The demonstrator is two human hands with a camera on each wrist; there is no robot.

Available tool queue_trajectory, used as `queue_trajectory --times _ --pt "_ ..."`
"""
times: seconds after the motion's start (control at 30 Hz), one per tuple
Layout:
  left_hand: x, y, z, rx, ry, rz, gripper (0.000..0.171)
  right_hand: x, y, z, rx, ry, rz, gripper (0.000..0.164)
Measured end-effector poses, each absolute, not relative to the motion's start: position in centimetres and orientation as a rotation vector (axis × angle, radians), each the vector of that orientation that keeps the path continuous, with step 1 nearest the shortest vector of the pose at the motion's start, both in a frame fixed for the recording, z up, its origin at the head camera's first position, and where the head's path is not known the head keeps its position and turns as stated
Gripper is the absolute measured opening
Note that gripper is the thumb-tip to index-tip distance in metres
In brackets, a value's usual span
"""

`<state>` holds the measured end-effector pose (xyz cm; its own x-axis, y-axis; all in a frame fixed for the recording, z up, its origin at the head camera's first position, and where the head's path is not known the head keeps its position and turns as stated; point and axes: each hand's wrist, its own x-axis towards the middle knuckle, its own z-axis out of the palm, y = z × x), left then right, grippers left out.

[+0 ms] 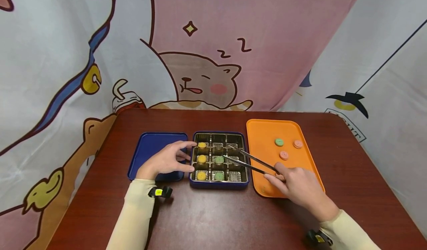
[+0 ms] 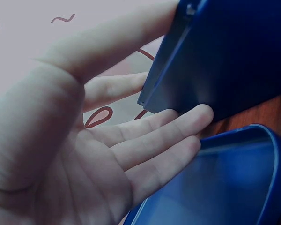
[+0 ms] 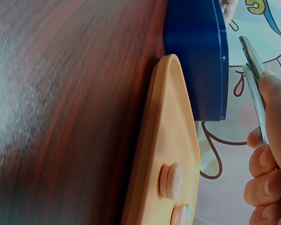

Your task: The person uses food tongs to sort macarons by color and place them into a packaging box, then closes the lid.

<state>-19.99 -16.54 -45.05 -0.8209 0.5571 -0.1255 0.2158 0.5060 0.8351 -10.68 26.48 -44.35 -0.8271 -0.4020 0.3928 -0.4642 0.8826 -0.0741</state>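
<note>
A dark blue box (image 1: 218,185) holds a clear-and-gold divided insert. Three yellow macarons (image 1: 201,159) sit in its left column, and green macarons (image 1: 219,176) lie in the middle column's centre and front compartments. My left hand (image 1: 168,159) steadies the box's left side, thumb and fingers spread along the wall. My right hand (image 1: 298,185) grips metal tongs (image 1: 248,164) from the right. Their tips are apart over the middle and right compartments, one near the centre green macaron, with nothing between them. In the right wrist view the tongs (image 3: 256,89) rise above the box.
An orange tray (image 1: 263,131) right of the box carries one green macaron (image 1: 279,142) and two pink macarons (image 1: 297,144). A blue lid (image 1: 160,140) lies left of the box, partly under my left hand. A cartoon-printed curtain (image 1: 283,38) hangs behind the table.
</note>
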Motion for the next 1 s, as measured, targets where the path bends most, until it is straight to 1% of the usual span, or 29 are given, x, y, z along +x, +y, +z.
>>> queue_trajectory --times 0.33,0.43,0.63,1.0 --pt "-20.0 -16.7 -45.2 0.648 2.384 1.239 0.086 -10.5 28.0 -44.0 0.548 -2.7 0.135 0.04" --pt "-20.0 -16.6 -45.2 0.649 2.385 1.237 0.086 -10.6 28.8 -43.9 0.508 -2.718 0.132 0.037" --pt "-20.0 -16.6 -45.3 0.652 2.387 1.238 0.087 -10.5 30.6 -43.8 0.453 -2.742 0.115 0.036" --pt "-19.9 -16.6 -45.2 0.65 2.389 1.232 0.085 -9.8 33.3 -43.9 0.341 -2.772 0.108 0.037"
